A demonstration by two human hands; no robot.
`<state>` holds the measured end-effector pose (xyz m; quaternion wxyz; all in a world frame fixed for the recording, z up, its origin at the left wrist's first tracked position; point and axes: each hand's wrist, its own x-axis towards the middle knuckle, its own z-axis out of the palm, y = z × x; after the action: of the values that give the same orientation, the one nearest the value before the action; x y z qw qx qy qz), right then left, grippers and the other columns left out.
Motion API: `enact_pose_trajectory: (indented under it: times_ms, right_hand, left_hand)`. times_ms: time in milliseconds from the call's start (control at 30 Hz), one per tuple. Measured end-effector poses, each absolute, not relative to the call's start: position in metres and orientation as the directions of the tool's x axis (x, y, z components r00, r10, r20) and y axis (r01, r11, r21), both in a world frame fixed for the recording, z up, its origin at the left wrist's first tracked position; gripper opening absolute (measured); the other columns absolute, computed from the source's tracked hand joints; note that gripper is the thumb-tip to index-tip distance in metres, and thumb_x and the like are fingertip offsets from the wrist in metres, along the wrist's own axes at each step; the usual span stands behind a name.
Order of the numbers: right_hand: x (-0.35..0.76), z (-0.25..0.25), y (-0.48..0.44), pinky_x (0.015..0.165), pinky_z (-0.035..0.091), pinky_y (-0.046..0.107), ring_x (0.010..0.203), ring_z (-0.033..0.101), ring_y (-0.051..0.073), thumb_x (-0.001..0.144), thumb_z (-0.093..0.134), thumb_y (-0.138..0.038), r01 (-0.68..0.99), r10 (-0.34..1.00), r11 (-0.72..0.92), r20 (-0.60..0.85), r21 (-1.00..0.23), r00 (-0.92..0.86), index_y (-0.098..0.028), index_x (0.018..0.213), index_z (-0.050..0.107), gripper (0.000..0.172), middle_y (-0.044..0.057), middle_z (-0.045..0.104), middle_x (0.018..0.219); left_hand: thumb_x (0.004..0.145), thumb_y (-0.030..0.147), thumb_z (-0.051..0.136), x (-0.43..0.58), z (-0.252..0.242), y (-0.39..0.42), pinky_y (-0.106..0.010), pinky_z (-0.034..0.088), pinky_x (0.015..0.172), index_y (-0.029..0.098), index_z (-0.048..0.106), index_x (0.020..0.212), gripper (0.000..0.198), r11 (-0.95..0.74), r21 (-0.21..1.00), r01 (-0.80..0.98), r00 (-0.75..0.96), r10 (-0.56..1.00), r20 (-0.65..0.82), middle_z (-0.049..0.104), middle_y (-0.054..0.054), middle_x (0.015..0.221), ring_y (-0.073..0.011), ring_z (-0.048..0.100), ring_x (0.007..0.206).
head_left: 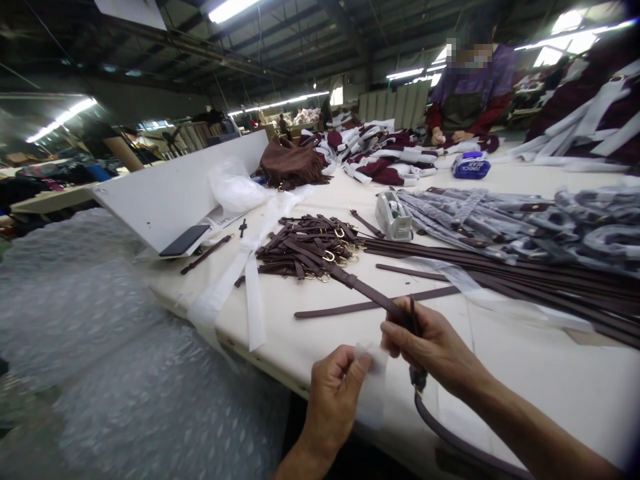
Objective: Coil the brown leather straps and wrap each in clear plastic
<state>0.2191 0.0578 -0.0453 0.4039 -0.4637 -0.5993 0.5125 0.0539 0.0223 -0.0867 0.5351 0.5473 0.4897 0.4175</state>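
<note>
My right hand (425, 340) is closed around a dark brown leather strap (367, 291). One stretch of the strap runs up-left to the pile, and another part (440, 433) hangs below the hand, past a small metal fitting. Beside it, my left hand (335, 393) pinches a piece of thin whitish wrapping (375, 360) between thumb and forefinger. The wrapping is blurred and reaches toward my right fingertips; whether they touch it I cannot tell. Just beyond the hands lies a heap of brown straps (305, 247) with gold-coloured buckles. A single flat strap (345, 309) rests on the white table (280, 333).
A tape dispenser (395, 215) stands mid-table, with long brown straps and plastic-wrapped straps (500, 213) to its right. Further back are a fringed brown bag (290, 163), a blue packet (471, 165) and a co-worker (465, 100). Bubble wrap (150, 387) hangs at the left edge.
</note>
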Motion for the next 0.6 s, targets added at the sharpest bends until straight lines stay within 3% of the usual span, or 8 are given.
enact_pose_trajectory:
  times_ms: [133,233,333,433,533,600]
  right_hand:
    - [0.235,-0.045,0.058,0.038,0.028,0.017,0.046,0.039,0.006,0.082,0.054,-0.046,0.094,0.951,0.036,0.005,-0.995,-0.310,-0.016,0.086,0.049,0.031,-0.002,0.051,0.062]
    - [0.256,-0.038,0.056,0.038,0.028,0.019,0.046,0.034,0.007,0.086,0.039,-0.057,0.079,0.930,0.084,0.050,-0.993,-0.363,-0.016,0.094,0.050,0.043,-0.003,0.043,0.059]
    - [0.283,-0.019,0.052,0.040,0.031,0.021,0.047,0.038,0.009,0.089,0.035,-0.053,0.296,0.891,0.159,0.008,-0.942,-0.454,-0.017,0.084,0.057,0.043,-0.001,0.045,0.058]
    - [0.312,0.005,0.047,0.045,0.040,0.024,0.051,0.050,0.014,0.086,0.047,-0.044,0.543,0.858,0.318,-0.008,-0.777,-0.514,-0.022,0.091,0.065,0.029,0.003,0.057,0.061]
    - [0.334,0.020,0.043,0.054,0.049,0.027,0.065,0.061,0.020,0.084,0.051,-0.043,0.634,0.840,0.442,0.043,-0.635,-0.542,-0.030,0.102,0.067,0.027,0.005,0.068,0.077]
    - [0.342,0.023,0.040,0.057,0.052,0.027,0.071,0.064,0.021,0.082,0.054,-0.043,0.674,0.843,0.458,0.043,-0.580,-0.536,-0.034,0.099,0.069,0.024,0.004,0.070,0.083]
  left_hand:
    - [0.088,0.040,0.045,0.049,-0.086,0.020,-0.020,0.030,0.054,0.014,0.059,0.078,0.032,-0.004,0.978,0.207,0.184,0.982,-0.035,0.048,0.003,0.062,-0.0087,0.039,0.058]
    - [0.087,0.039,0.047,0.046,-0.086,0.021,-0.019,0.031,0.055,0.015,0.061,0.077,0.030,-0.036,0.971,0.235,0.215,0.976,-0.016,0.050,0.003,0.064,-0.0088,0.041,0.060]
    - [0.087,0.038,0.047,0.041,-0.085,0.022,-0.018,0.032,0.056,0.015,0.062,0.076,0.029,-0.050,0.966,0.253,0.260,0.965,-0.018,0.052,0.003,0.065,-0.0088,0.042,0.060]
    - [0.088,0.036,0.046,0.036,-0.081,0.023,-0.018,0.032,0.056,0.015,0.062,0.078,0.030,-0.092,0.950,0.299,0.313,0.950,-0.007,0.050,0.003,0.064,-0.0088,0.043,0.061]
    - [0.089,0.034,0.045,0.034,-0.079,0.024,-0.018,0.031,0.055,0.013,0.061,0.073,0.031,-0.162,0.928,0.337,0.367,0.930,0.029,0.048,0.003,0.060,-0.0079,0.042,0.058]
    - [0.089,0.033,0.045,0.037,-0.078,0.024,-0.018,0.031,0.054,0.013,0.061,0.072,0.031,-0.201,0.917,0.344,0.402,0.914,0.050,0.048,0.003,0.060,-0.0076,0.042,0.057]
